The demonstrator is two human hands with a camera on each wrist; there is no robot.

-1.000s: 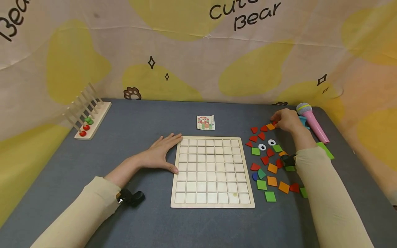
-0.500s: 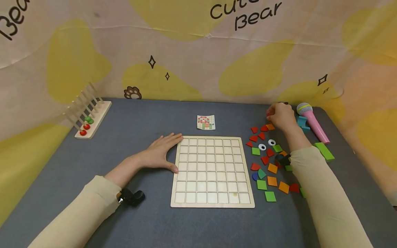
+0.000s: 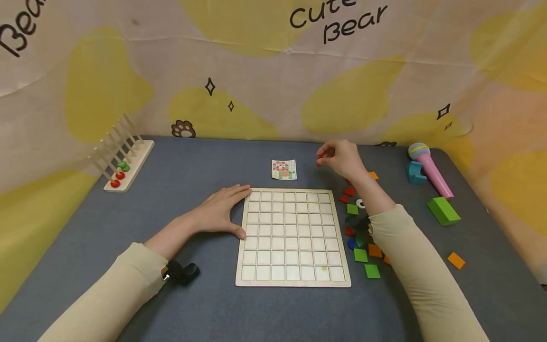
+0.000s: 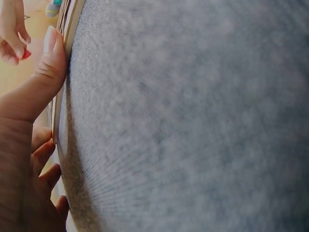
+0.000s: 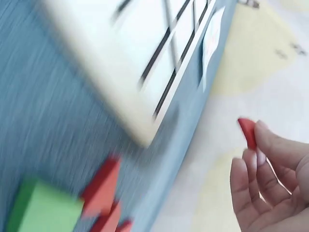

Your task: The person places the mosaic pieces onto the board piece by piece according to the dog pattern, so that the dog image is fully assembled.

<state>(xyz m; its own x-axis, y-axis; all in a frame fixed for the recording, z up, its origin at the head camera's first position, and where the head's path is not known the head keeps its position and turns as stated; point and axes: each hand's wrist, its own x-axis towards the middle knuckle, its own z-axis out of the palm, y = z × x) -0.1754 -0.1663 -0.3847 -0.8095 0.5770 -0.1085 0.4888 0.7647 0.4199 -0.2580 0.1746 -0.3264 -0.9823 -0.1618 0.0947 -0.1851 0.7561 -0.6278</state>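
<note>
Red piece pinched by right-hand fingers (backdrop reads "Cute Bear"); left fingers flat.

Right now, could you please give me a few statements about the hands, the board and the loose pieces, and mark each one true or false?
1. The right hand pinches a small red piece above the table. True.
2. The left hand holds a green block. False: it rests flat against the left edge of the wooden grid board, holding nothing.
3. Several cells of the board already hold coloured pieces. False: every visible cell is empty.
4. A pattern card lies on the table beyond the board's far edge. True.
5. The pink microphone lies to the left of the board. False: it lies at the far right, beside a teal block.
</note>
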